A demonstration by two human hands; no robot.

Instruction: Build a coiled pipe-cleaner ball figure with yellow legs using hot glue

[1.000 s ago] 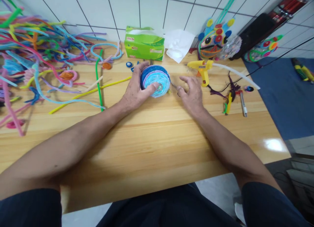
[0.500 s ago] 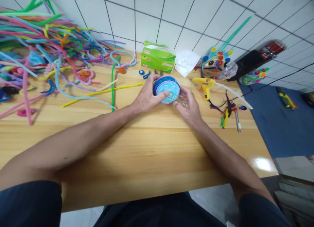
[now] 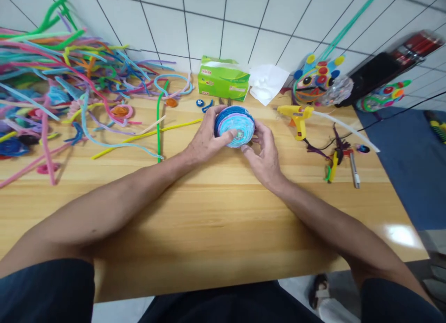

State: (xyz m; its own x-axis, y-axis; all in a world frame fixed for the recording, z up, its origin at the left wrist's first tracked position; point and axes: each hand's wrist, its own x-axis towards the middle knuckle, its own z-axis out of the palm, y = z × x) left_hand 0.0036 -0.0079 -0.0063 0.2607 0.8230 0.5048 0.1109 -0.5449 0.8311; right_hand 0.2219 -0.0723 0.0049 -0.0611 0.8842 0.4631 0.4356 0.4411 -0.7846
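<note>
A round coiled piece [image 3: 237, 128], light blue in the middle with purple and dark blue rings, is held above the table between both hands. My left hand [image 3: 209, 137] grips its left side, thumb lying across the light blue face and fingers behind the rim. At the lower right edge, my right hand [image 3: 263, 155] holds it with thumb and curled fingers. Just behind it are a small blue button-like disc [image 3: 200, 103] and a bent blue piece [image 3: 208, 106].
Colourful pipe cleaners [image 3: 87, 76] heap at the left. Behind stand a green tissue pack [image 3: 223, 81] and white paper [image 3: 267, 83]. A yellow glue gun [image 3: 297, 118], decorated craft pieces [image 3: 313, 83] and a pen-like tool [image 3: 354, 170] are at the right of the wooden table [image 3: 223, 230].
The view has shifted slightly, so objects at the right sit farther right. A shoe and lower leg now show at the bottom right. Both hands keep their hold on the coiled piece.
</note>
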